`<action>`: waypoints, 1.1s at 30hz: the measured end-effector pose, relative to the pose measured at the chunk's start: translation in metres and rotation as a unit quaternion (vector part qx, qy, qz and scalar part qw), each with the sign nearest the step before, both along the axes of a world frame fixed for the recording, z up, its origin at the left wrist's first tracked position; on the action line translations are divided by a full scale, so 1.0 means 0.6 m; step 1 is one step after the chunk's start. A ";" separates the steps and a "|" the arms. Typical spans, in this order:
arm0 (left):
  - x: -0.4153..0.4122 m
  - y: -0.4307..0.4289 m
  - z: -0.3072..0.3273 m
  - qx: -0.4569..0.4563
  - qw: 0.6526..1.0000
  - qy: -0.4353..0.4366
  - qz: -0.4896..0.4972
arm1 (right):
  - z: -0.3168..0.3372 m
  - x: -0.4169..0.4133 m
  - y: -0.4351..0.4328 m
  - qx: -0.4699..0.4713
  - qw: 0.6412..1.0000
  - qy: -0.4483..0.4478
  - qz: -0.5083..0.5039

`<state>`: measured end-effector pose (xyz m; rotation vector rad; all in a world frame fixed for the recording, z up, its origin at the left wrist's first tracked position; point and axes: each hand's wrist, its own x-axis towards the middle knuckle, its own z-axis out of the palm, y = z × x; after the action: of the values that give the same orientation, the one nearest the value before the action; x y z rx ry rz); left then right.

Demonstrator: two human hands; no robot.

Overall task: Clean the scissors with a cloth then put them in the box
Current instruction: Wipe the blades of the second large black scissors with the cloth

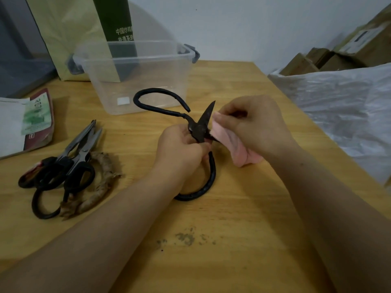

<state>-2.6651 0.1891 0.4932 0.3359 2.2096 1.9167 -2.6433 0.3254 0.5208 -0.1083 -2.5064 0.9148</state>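
- One blade of the black scissors [204, 121] is hidden inside the pink cloth [221, 132], and the fingers of the left hand [179, 149] partly cover the pivot.
- The lower handle loop passes behind the left wrist.
- Much of the cloth is buried in the right hand [256, 125].
- The scissors pile [69, 166] overlaps, so the number of scissors in it cannot be told.
- The white sticker [123, 100] on the box [135, 58] is too small to read.
- The green bag [115, 28] is cut off by the top edge.
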 end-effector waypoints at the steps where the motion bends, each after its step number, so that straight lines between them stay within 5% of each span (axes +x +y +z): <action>1: 0.000 -0.001 0.001 -0.004 1.000 0.005 -0.002 | -0.004 -0.001 -0.004 -0.058 0.998 -0.011 0.022; 8: 0.002 -0.003 0.004 0.047 0.998 -0.028 0.015 | -0.028 -0.014 0.005 -0.228 0.964 -0.091 0.100; 20: 0.007 0.005 0.006 0.090 0.995 -0.025 0.030 | -0.035 -0.020 -0.026 -0.054 0.998 -0.018 0.019; 26: 0.001 0.000 0.004 0.070 0.997 -0.021 0.034 | -0.022 -0.017 0.003 -0.295 0.949 -0.107 0.035; 33: -0.001 0.000 0.002 0.051 0.998 -0.013 0.031 | -0.015 -0.008 0.014 -0.308 0.933 -0.154 0.102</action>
<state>-2.6655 0.1889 0.4944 0.2602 2.1349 2.0595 -2.6483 0.3340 0.5119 -0.2067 -2.4314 1.8778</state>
